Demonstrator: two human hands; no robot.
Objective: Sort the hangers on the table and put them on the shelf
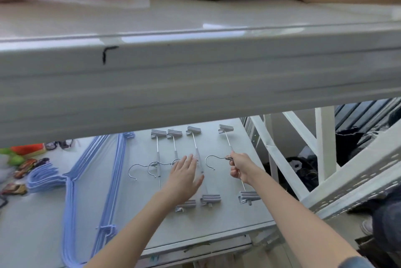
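The right hand (239, 167) is curled round the middle bar of the rightmost clip hanger (231, 160), just behind its steel hook, while the left hand (186, 175) lies flat with straight fingers over the next clip hanger (198, 157), gripping nothing. Both hangers lie on the lower shelf (227, 222), in a row with two more clip hangers (157, 155) to the left; a stack of blue hangers (71, 183) lies farther left on the same surface. The step in hand looks like squaring the row, so the held hanger would best be slid toward its neighbour with its bar kept parallel and its hook turned the same way, the flat hand steadying the others so the clips do not catch each other. Lifting it slightly by the bar should keep the end clips from dragging. Much is hidden: the upper shelf (195, 77) fills the top half of the view and cuts off the far part of the lower one, the left palm covers its hanger's hook, and the table named in the task cannot be told apart here. The coloured items (23, 159) at the left edge are too blurred to identify.
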